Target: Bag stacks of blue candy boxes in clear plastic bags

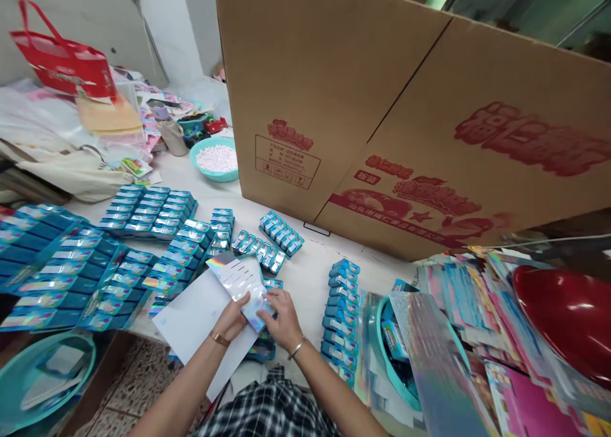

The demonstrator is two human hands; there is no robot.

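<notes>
A shiny holographic card (238, 278) with rows of slits is held between both my hands over the table's front edge. My left hand (231, 317) pinches its lower left side. At the lower right edge, the fingers of my right hand (280, 321) close on the same card. Beneath it lies a large white sheet (195, 313), slanting toward my lap. Just beyond the card stand short rows of small blue boxes (260, 249). Another column of blue boxes (341, 316) runs to the right of my right hand.
Blocks of stacked blue boxes (76, 265) fill the left side. A tall cardboard carton (344, 106) walls off the back. At right are a teal basin (410, 392), sheets and a red bowl (568, 316). A bowl of pale beads (217, 159) and a tumbler (172, 135) stand behind.
</notes>
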